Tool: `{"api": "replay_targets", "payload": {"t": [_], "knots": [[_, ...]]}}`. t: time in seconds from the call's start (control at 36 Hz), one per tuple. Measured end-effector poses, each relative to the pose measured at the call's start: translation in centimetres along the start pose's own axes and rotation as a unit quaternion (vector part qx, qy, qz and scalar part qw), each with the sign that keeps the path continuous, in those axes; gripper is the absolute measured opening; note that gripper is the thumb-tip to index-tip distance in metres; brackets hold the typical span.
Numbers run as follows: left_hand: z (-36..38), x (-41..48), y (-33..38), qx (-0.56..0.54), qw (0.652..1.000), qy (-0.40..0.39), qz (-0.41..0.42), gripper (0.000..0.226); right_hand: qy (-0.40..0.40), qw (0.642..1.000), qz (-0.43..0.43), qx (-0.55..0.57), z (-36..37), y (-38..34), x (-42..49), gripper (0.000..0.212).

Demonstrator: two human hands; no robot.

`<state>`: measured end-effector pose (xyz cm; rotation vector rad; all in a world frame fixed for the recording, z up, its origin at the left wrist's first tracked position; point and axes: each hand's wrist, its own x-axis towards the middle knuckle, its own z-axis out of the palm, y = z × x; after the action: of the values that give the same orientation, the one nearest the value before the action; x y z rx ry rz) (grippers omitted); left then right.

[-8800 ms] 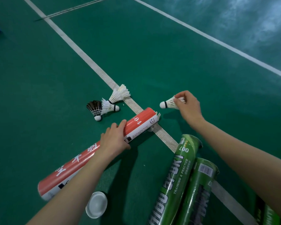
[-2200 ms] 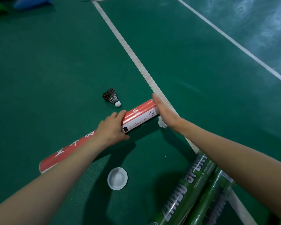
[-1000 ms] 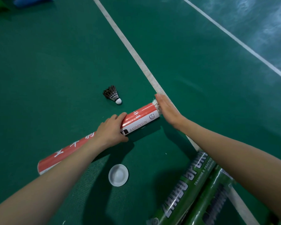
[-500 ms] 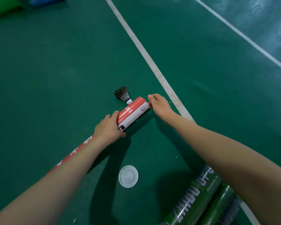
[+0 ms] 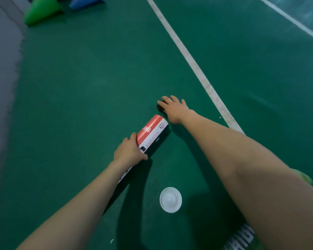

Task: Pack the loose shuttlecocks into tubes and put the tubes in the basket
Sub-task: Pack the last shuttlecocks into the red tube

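While left hand grips red-and-white tube, I see right hand, fingers spread, pressing on black shuttlecock just beyond tube mouth; white cap between forearms.

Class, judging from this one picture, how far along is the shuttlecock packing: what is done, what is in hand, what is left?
Done: no white shuttlecocks lie loose on the floor. In hand: the left hand grips the red tube while the right hand covers the black shuttlecock. Left: insert it, fit the white cap, and carry tubes to a basket, which is not in view.
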<state>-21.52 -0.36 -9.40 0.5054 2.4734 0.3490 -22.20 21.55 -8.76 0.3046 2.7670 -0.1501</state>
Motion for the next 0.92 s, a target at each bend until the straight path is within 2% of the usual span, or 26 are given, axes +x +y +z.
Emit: {"api": "replay_targets", "payload": {"t": [0.08, 0.14, 0.22, 0.33, 0.42, 0.56, 0.67, 0.75, 0.83, 0.92], "knots": [[0.2, -0.1, 0.2, 0.001, 1.0, -0.01, 0.007, 0.087, 0.07, 0.993, 0.0, -0.094, -0.2, 1.3, -0.2, 0.069], [0.4, -0.1, 0.5, 0.001, 1.0, -0.014, 0.014, 0.085, 0.096, 0.992, 0.02, -0.079, -0.1, 2.4, -0.8, 0.052], [0.7, -0.3, 1.3, 0.003, 0.999, -0.019, 0.026, 0.083, 0.086, 0.989, 0.092, 0.078, 0.7, 4.5, -2.5, 0.029], [1.2, -0.7, 3.1, 0.008, 0.998, -0.026, 0.053, 0.086, 0.157, 0.929, 0.17, 0.291, 1.7, 7.6, -6.0, 0.022], [1.7, -1.1, 5.0, 0.017, 0.996, -0.032, 0.086, 0.088, 0.177, 0.879, 0.161, 0.412, 1.5, 9.1, -9.1, 0.022], [2.3, -2.2, 8.1, 0.022, 0.987, -0.047, 0.151, 0.093, 0.137, 0.829, 0.141, 0.524, 0.7, 9.8, -13.6, 0.022], [2.2, -3.0, 9.8, 0.021, 0.979, -0.044, 0.197, 0.093, 0.108, 0.81, 0.144, 0.558, 0.1, 9.7, -16.6, 0.034], [2.1, -3.4, 10.4, 0.02, 0.973, -0.036, 0.228, 0.088, 0.105, 0.797, 0.149, 0.575, -0.1, 10.2, -18.5, 0.059], [2.1, -3.5, 10.5, 0.018, 0.967, -0.031, 0.254, 0.085, 0.08, 0.764, 0.141, 0.624, -0.3, 10.6, -19.9, 0.085], [2.0, -3.6, 10.6, 0.012, 0.963, -0.025, 0.266, 0.082, 0.073, 0.745, 0.126, 0.652, -0.6, 10.7, -20.9, 0.092]]}}
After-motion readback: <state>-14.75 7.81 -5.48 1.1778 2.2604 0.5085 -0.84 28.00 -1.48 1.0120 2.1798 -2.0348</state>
